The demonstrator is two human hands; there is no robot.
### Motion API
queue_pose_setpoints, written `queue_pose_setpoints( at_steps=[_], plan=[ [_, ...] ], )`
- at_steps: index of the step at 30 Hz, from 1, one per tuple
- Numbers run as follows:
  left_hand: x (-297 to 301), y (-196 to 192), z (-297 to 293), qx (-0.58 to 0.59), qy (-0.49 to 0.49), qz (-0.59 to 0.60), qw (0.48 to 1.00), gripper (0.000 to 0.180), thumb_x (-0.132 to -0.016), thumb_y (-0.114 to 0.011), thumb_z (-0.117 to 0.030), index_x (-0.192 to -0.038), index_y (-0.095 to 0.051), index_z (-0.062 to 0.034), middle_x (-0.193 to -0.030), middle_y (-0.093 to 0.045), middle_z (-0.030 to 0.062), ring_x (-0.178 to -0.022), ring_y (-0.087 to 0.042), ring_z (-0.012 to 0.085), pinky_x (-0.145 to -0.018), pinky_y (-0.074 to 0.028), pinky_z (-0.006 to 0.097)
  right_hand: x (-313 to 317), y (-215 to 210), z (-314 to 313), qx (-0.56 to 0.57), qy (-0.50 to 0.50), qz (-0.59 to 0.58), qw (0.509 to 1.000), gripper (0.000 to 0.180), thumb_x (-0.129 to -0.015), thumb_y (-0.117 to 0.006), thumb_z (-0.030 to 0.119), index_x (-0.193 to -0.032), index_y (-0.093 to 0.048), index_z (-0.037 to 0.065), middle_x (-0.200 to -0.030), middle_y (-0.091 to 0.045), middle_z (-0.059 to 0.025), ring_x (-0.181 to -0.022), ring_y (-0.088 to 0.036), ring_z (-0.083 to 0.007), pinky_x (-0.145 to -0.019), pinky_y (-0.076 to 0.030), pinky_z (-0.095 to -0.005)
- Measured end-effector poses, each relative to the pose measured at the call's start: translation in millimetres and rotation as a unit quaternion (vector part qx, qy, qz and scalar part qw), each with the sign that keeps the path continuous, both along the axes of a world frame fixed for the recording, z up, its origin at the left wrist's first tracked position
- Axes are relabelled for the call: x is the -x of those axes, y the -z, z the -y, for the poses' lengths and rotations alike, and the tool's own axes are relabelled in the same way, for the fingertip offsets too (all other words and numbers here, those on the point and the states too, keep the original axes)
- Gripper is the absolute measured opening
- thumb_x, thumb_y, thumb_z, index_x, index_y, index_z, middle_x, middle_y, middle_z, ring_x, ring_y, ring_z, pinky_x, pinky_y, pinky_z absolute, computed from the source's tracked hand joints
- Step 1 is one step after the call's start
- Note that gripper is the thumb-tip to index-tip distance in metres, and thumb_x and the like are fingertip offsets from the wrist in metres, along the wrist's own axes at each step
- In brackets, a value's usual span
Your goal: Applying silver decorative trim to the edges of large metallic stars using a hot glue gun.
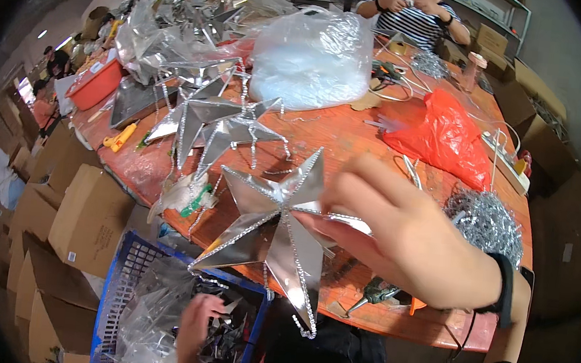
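Right hand (411,238) pinches a shiny foil star (275,232) — bead-trimmed edges — while left hand (196,326) grasps crinkled silver pieces (227,333).

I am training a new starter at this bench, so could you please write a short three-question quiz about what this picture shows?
1. True or false: the right hand holds up a silver glitter-edged foil star.
2. Where is the left hand? A) on the orange wooden table B) down in the blue plastic crate C) on the red plastic bag
3. Fill in: more finished silver stars lie on the table beside a large clear ____ bag.

Key: 1 true; 2 B, among silver pieces in clear wrapping; 3 plastic.
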State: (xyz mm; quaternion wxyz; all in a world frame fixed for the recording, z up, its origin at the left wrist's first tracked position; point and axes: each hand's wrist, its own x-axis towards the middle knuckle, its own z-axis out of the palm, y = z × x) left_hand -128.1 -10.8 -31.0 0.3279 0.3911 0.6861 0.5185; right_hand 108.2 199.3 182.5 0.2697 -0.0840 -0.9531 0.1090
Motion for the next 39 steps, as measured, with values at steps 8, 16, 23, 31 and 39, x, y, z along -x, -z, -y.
queue_pose_setpoints(
  at_steps=[8, 16, 23, 31, 39],
  plan=[
    [-67, -127, -52, -0.584, 0.356, 0.51, 0.522, 0.035, -0.097, -0.028, -0.035, -0.077, -0.048, -0.0142, -0.064, -0.053, 0.0012, -0.057, -0.052, 0.0152, -0.055, -0.039, 0.031, -62, -3, 75, 0.076, 0.043, -0.027, 0.996, 0.007, -0.077, -0.052, -0.008, -0.078, -0.05, -0.002, -0.075, -0.05, -0.0115, -0.068, -0.053, -0.0233, -0.059, -0.041, -0.0298],
    [-131, -152, -81, -0.374, 0.339, 0.789, 0.351, 0.035, -0.096, -0.036, -0.031, -0.068, -0.045, -0.0139, -0.049, -0.04, -0.0006, -0.041, -0.04, 0.0094, -0.041, -0.03, 0.022, -88, 21, 90, 0.212, -0.05, 0.001, 0.976, 0.004, -0.082, -0.052, -0.001, -0.083, -0.049, -0.002, -0.077, -0.047, -0.014, -0.069, -0.05, -0.0286, -0.062, -0.042, -0.0345],
    [-152, -154, -96, -0.377, 0.362, 0.826, 0.213, 0.037, -0.096, -0.035, -0.033, -0.069, -0.046, -0.0111, -0.048, -0.04, 0.0009, -0.04, -0.04, 0.0098, -0.036, -0.031, 0.023, -70, 30, 87, 0.247, -0.004, 0.05, 0.968, 0.01, -0.087, -0.056, 0.005, -0.09, -0.058, -0.004, -0.075, -0.058, -0.0125, -0.074, -0.06, -0.0254, -0.065, -0.047, -0.0348],
    [-156, -153, -92, -0.393, 0.369, 0.817, 0.205, 0.036, -0.094, -0.036, -0.034, -0.068, -0.046, -0.0107, -0.046, -0.039, 0.0008, -0.039, -0.039, 0.0101, -0.037, -0.034, 0.024, -69, 48, 105, 0.198, -0.035, -0.073, 0.977, 0.023, -0.077, -0.068, 0.014, -0.095, -0.06, 0.001, -0.085, -0.056, -0.0129, -0.078, -0.056, -0.0298, -0.071, -0.044, -0.0354],
    [-159, -148, -96, -0.373, 0.351, 0.834, 0.202, 0.038, -0.095, -0.037, -0.034, -0.066, -0.045, -0.0107, -0.046, -0.038, 0.0009, -0.038, -0.038, 0.0101, -0.035, -0.032, 0.023, -67, 51, 104, 0.18, -0.024, -0.066, 0.981, 0.015, -0.077, -0.064, 0.007, -0.09, -0.06, 0.002, -0.082, -0.055, -0.0112, -0.075, -0.055, -0.0274, -0.069, -0.045, -0.034]
  ],
)
